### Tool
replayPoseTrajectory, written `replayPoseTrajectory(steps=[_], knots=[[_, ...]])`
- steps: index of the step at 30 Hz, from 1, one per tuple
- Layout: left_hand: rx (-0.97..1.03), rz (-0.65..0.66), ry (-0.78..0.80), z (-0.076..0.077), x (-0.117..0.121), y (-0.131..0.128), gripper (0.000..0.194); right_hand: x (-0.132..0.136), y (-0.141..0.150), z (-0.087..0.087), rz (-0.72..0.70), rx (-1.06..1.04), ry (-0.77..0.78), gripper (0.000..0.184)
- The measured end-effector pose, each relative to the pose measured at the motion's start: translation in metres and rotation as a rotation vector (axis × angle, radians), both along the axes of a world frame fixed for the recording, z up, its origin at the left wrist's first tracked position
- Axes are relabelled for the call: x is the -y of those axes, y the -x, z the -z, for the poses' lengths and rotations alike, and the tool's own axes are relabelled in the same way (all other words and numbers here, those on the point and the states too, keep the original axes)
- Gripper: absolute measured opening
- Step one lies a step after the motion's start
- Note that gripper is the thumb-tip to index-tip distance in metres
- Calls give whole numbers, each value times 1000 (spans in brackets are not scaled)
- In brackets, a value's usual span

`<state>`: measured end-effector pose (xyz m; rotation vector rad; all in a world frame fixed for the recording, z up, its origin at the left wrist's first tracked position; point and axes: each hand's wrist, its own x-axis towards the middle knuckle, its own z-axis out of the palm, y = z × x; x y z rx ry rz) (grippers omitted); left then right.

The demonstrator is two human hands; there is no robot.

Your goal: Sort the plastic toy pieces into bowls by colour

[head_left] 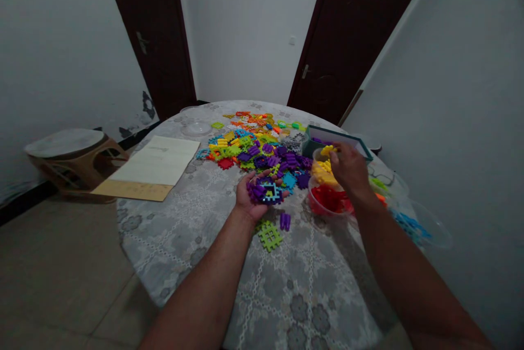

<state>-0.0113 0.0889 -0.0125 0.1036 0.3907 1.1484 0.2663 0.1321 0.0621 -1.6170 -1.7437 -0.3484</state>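
Note:
My left hand (246, 201) is turned palm up, fingers curled around several purple interlocking building pieces (256, 190) and a light blue square one (271, 193). My right hand (350, 167) pinches a yellow building piece (327, 150) over a clear tub of yellow pieces (324, 173). Just in front of that tub stands a clear bowl of red pieces (327, 200). Beyond my left hand lies a heap of mixed purple, green, yellow and blue pieces (262, 150). Nearer me are a green lattice square (270, 236) and a purple piece (285, 222).
A dark green box (344, 136) holding purple pieces stands behind the tubs. Blue pieces (411, 226) lie in a clear container at the right edge. Paper (161, 159) on a brown folder (131, 189) lies at the left. A stool (65, 145) stands beyond the round table's left edge.

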Motion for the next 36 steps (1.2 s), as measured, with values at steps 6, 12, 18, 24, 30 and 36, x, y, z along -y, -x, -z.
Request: replayPoseTrajectory(steps=[6,12,18,24,30,36], knots=[[-4,-8,4,0,-1,-1,34,40,45,9,-425,0,82,24],[-50,-45,16,0,-3,-1,36,92,108,37,-650,88,359,22],[-58,-40,24,-1,-4,-1,38,95,115,45,-558,119,394,20],[-91,-21,39,-6,-3,-2,39,92,119,48,-479,10,395,21],[-104,-26,64,-7,0,-5,39,83,119,56,-504,-246,309,14],[-116,-9,24,-7,0,-4,36,94,105,40,-495,-384,248,8]])
